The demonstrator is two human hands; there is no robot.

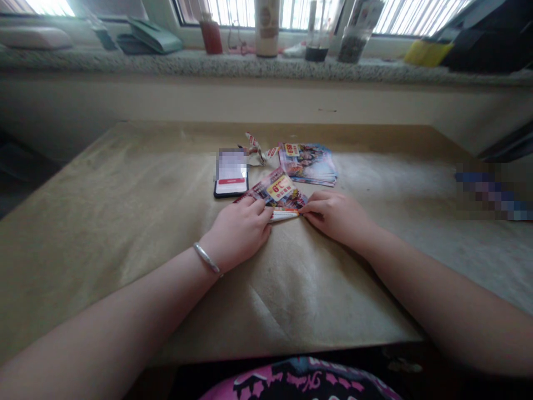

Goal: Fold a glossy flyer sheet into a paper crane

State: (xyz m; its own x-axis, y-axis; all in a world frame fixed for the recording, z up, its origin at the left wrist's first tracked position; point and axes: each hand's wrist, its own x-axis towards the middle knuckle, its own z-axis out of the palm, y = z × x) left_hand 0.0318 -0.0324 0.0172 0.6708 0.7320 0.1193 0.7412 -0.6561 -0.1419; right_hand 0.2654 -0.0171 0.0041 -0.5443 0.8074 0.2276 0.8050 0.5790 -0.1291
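while the left hand (240, 229), grip unclear, covers a folded red-and-yellow paper leaflet's (283, 189) left end, the right hand (338, 216) pinches its near-right corner.

Midway between the left and right edges of the table (104, 216), the left hand (239, 230) lies on a partly folded leaflet (277, 190); the right hand's (337, 215) fingertips pinch its right corner. Toward the far edge lie a phone (232, 188), a folded paper piece (257, 156) and a leaflet stack (311, 161).
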